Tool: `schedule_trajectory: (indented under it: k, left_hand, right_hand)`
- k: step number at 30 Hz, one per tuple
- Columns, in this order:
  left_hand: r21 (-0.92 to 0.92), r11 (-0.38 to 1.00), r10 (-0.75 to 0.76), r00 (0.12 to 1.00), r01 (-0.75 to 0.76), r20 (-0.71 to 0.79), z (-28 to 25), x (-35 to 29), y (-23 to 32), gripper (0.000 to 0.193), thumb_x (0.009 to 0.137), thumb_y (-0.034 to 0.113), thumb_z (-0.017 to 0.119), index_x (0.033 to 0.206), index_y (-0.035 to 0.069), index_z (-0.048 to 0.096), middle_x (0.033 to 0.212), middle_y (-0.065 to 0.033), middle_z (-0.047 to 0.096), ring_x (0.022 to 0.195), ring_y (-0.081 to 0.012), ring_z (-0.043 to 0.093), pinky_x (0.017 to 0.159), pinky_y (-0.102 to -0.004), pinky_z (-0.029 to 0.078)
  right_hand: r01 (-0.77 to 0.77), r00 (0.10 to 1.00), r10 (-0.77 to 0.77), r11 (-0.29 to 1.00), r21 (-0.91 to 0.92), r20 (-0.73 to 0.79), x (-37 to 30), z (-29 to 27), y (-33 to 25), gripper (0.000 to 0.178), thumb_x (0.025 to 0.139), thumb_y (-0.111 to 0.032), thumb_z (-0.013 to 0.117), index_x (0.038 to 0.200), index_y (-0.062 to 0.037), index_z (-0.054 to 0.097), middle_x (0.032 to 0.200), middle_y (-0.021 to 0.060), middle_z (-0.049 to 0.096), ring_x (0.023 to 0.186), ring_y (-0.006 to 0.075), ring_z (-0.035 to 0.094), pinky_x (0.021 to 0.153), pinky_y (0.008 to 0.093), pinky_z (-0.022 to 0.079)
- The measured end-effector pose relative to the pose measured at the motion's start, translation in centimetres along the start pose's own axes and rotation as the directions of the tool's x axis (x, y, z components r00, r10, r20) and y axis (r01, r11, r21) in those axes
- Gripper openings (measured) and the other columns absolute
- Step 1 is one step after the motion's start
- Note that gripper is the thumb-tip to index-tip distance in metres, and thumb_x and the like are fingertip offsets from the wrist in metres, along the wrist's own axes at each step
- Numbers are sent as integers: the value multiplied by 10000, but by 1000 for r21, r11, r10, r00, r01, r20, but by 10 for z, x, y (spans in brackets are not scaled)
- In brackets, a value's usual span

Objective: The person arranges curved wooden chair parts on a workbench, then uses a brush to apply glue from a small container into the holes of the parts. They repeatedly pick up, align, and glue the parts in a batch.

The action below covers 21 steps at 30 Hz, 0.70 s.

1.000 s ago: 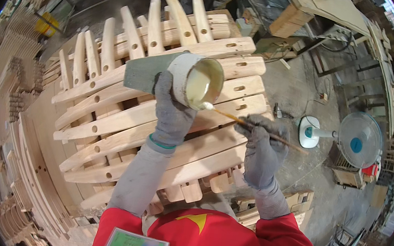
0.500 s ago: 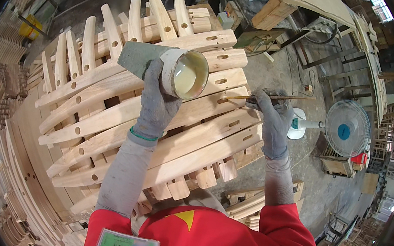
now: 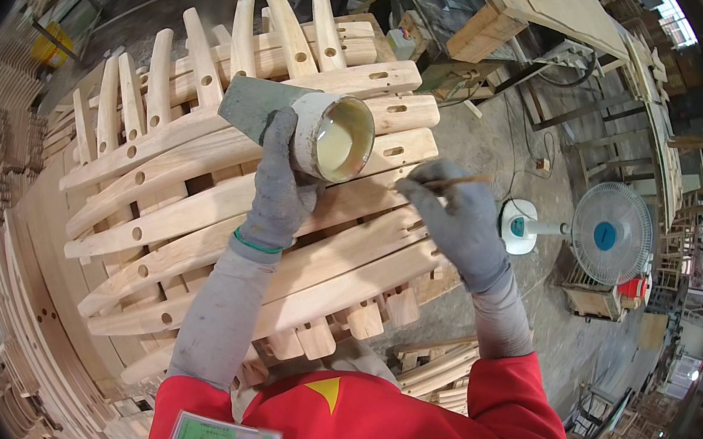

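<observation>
My left hand (image 3: 278,189), in a grey glove, is wrapped round a white cup (image 3: 306,133) tilted so that its mouth faces me. Pale cream liquid (image 3: 336,146) lies inside it. A flat grey-green piece (image 3: 251,105) sticks out to the left from behind the cup. Pinched in my gloved right hand (image 3: 463,224) is a thin wooden-handled brush (image 3: 468,180); its tip is hidden by the fingers. That hand hovers over the right ends of curved wooden pieces (image 3: 344,245), close to a slotted end. Several such pieces, with round holes and slots, lie side by side below both hands.
Upright wooden pieces (image 3: 200,60) rise along the stack's far side. To the right stand a white fan (image 3: 611,232) and a wooden workbench (image 3: 561,17). More curved wood (image 3: 442,375) lies near my right elbow. A cable (image 3: 514,143) runs over the floor.
My right hand has moved left and nearer to me, and the brush has turned within its fingers. The cup in my left hand has shifted only slightly.
</observation>
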<state>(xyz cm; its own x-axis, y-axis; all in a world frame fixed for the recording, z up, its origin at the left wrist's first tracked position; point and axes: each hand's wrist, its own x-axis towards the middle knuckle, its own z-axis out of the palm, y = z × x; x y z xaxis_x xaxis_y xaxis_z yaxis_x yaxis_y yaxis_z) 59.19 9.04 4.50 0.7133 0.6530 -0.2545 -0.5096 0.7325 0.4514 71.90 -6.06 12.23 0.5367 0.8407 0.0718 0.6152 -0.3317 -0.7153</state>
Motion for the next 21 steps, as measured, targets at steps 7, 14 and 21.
schedule_trajectory:
  k: [7,14,21]
  left_hand:
    - [-8,1000,-9,999,9,44,0,-1,2,419,926,386,485,1255,128,470,1222,-18,535,1151,-188,504,973,-384,435]
    - [-21,1000,-11,998,13,64,0,-2,1,416,932,378,477,1248,107,470,1211,-32,540,1142,-185,510,968,-373,440]
    - [-15,998,70,989,-69,132,-2,2,-3,416,935,372,471,1241,90,470,1195,-32,551,1126,-181,520,979,-352,430]
  right_hand:
    - [68,996,-73,993,-99,-45,0,0,9,209,806,-219,675,850,-41,575,715,130,587,658,311,586,577,361,457]
    - [-117,992,114,990,81,51,4,3,11,155,834,-80,635,948,21,604,787,67,639,713,114,575,655,247,468]
    - [-194,931,347,737,648,-116,-16,-15,16,133,825,60,576,956,70,594,856,115,647,825,177,624,770,261,517]
